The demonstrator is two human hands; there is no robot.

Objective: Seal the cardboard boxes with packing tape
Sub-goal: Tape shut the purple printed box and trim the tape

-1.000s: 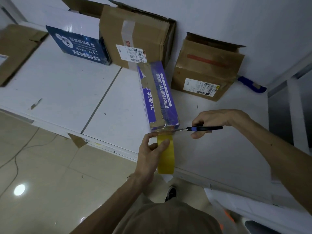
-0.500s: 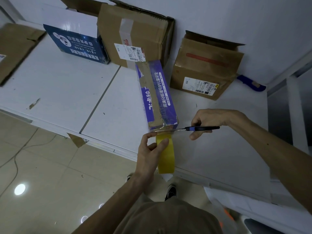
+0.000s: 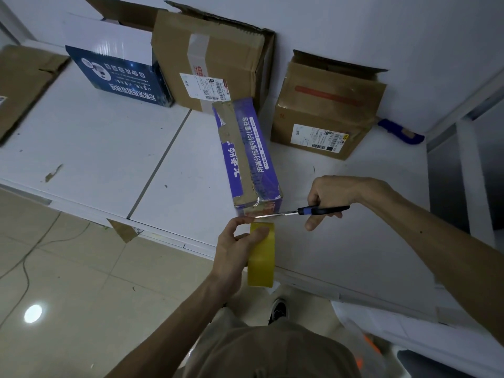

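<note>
- The left hand point(image 3: 234, 246) gripped the yellow tape roll point(image 3: 261, 257), fingers curled round its side and thumb raised toward the strip of tape running up to the box.
- The roll hung just off the near end of the purple box point(image 3: 249, 156), over the front edge of the white tabletop point(image 3: 95, 148).
- The right hand point(image 3: 327, 197) held a pair of scissors point(image 3: 300, 211), fingers curled round the blue and black handles.
- The blades lay across the tape between the roll and the box's near end; whether they were parted could not be told.
- The purple box lay lengthwise near the tabletop's front edge, with brownish tape along its top and down over the near end.
- Against the wall behind it stood a large brown box point(image 3: 215, 58) with raised flaps, a blue and white box point(image 3: 120, 75) to its left, and a smaller brown box point(image 3: 324, 113) to its right.
- A blue-handled tool point(image 3: 401, 132) lay beside the smaller box, by the wall.
- Flattened cardboard point(image 3: 21, 83) lay at the far left.
</note>
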